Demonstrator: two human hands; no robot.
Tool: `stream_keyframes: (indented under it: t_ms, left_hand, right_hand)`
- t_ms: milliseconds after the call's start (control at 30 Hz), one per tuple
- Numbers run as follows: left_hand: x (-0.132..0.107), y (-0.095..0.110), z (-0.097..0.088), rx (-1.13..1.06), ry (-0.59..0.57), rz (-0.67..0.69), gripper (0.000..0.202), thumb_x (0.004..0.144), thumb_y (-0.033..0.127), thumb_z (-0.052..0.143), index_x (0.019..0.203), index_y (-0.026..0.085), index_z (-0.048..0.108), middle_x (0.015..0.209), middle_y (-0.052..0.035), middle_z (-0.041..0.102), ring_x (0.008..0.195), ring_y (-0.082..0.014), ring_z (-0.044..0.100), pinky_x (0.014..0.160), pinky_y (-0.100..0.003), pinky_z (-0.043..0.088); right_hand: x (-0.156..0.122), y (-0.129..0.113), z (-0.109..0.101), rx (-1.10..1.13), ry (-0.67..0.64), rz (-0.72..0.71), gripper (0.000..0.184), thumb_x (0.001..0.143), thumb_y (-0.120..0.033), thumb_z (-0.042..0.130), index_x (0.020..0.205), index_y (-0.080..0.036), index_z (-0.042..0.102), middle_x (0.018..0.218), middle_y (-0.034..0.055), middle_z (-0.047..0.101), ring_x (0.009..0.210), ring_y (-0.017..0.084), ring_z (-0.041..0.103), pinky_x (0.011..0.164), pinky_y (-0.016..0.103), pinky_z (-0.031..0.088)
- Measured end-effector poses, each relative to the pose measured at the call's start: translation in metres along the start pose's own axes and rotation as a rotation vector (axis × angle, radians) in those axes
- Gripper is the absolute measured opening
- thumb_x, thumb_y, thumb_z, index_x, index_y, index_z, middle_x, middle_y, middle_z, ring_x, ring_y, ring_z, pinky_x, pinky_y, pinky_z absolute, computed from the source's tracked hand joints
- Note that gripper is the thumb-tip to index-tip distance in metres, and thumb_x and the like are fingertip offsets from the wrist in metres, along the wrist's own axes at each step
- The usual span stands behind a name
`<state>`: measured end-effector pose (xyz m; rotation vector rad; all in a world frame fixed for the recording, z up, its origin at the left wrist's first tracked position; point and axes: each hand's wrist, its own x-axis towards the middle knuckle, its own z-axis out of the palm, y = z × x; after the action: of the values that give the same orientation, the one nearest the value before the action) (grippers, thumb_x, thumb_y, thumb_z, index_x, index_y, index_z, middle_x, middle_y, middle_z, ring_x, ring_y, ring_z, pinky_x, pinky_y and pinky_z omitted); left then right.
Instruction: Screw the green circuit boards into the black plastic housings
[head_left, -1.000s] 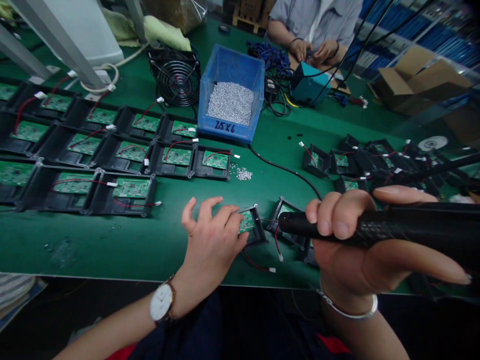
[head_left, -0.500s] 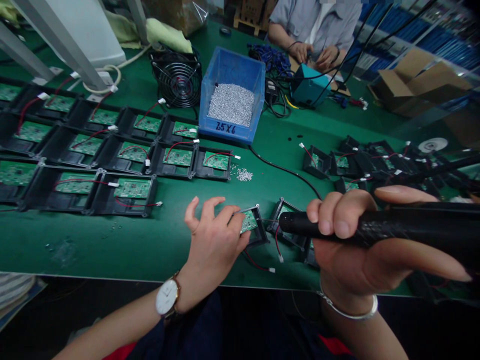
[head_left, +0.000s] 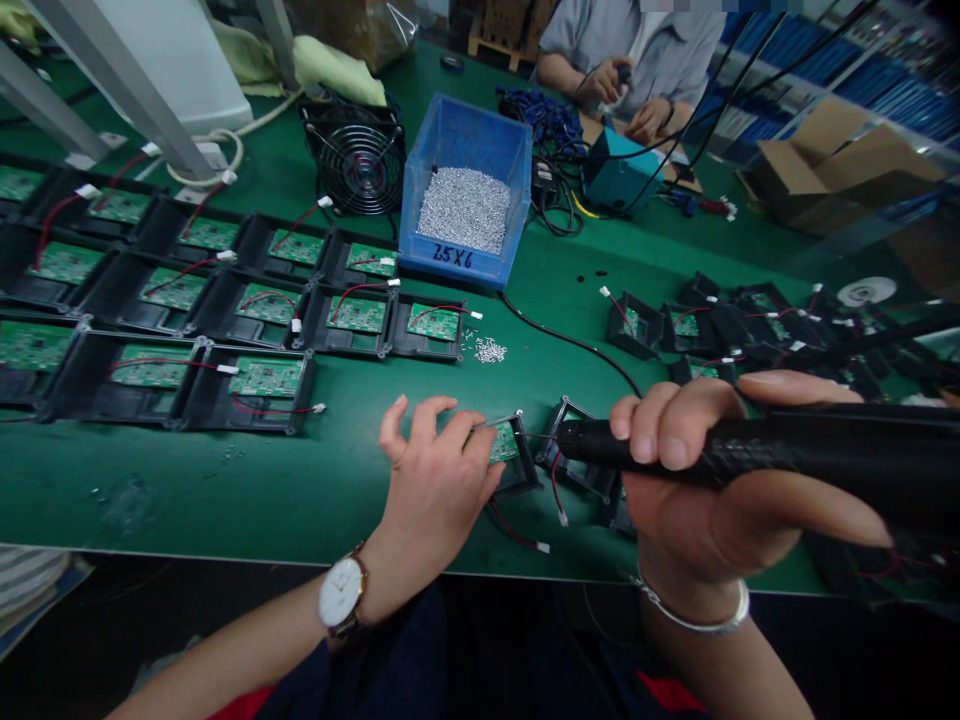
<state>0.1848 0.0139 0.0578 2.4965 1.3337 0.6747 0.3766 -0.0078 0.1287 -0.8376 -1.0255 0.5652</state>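
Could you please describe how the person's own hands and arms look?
The left hand and right hand are ungloved, with bare forearms. The left wrist wears a watch with a round white dial and a gold-toned rim; the right wrist wears a slim, silver-coloured bracelet. No rings are visible.

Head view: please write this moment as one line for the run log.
left grip: on black housing | right grip: around black screwdriver | bit: pointing toward housing | screws: loose pile on green table
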Motion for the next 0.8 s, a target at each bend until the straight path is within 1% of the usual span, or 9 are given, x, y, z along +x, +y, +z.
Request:
stream_keyframes:
  t_ms: [133,300,433,667,733,800]
  left_hand:
    - [-0.001,0.000,0.002,0.001,0.006,-0.007,0.020,0.092,0.026,0.091,0.109,0.027,0.081,0.118,-0.0014,0.087,0.130,-0.0411,0.063,0.124,-0.069,0.019]
    - [-0.004,0.000,0.005,-0.009,0.043,-0.031,0.016,0.095,0.029,0.088,0.109,0.029,0.081,0.118,-0.0007,0.087,0.129,-0.0404,0.064,0.123,-0.070,0.019]
    - [-0.005,-0.001,0.007,-0.012,0.082,-0.028,0.017,0.096,0.030,0.087,0.112,0.029,0.081,0.118,0.0007,0.088,0.124,-0.0381,0.065,0.122,-0.070,0.019]
    - [-0.006,-0.002,0.006,-0.021,0.085,-0.018,0.018,0.095,0.029,0.088,0.111,0.028,0.082,0.118,0.0020,0.088,0.124,-0.0375,0.064,0.122,-0.067,0.020]
    - [-0.006,-0.001,0.006,-0.022,0.084,-0.016,0.018,0.094,0.028,0.088,0.111,0.028,0.082,0.118,0.0018,0.088,0.124,-0.0376,0.064,0.122,-0.067,0.020]
    - [-0.005,-0.001,0.007,-0.025,0.081,-0.017,0.020,0.094,0.027,0.089,0.112,0.028,0.081,0.118,0.0017,0.088,0.124,-0.0377,0.064,0.122,-0.067,0.020]
  right_hand:
    - [0.000,0.006,0.001,-0.012,-0.020,-0.017,0.049,0.084,-0.067,0.089,0.116,-0.033,0.076,0.065,-0.0085,0.063,0.054,0.014,0.056,0.061,0.033,0.056]
    - [0.000,0.013,0.000,0.014,-0.070,-0.014,0.049,0.085,-0.064,0.090,0.119,-0.031,0.077,0.066,-0.0075,0.065,0.055,0.014,0.057,0.061,0.034,0.055]
    - [-0.001,0.015,0.001,0.025,-0.054,0.002,0.049,0.083,-0.059,0.093,0.118,-0.030,0.077,0.067,-0.0065,0.065,0.055,0.015,0.057,0.061,0.034,0.056]
    - [-0.001,0.018,0.004,0.038,-0.066,0.024,0.050,0.080,-0.059,0.095,0.117,-0.030,0.078,0.067,-0.0068,0.066,0.055,0.015,0.058,0.060,0.034,0.056]
    - [-0.001,0.018,0.006,0.046,-0.075,0.024,0.050,0.080,-0.056,0.096,0.117,-0.029,0.078,0.067,-0.0065,0.067,0.056,0.015,0.059,0.060,0.035,0.057]
    - [-0.001,0.018,0.008,0.056,-0.108,0.020,0.046,0.079,-0.050,0.098,0.115,-0.028,0.078,0.068,-0.0064,0.068,0.055,0.015,0.060,0.060,0.034,0.057]
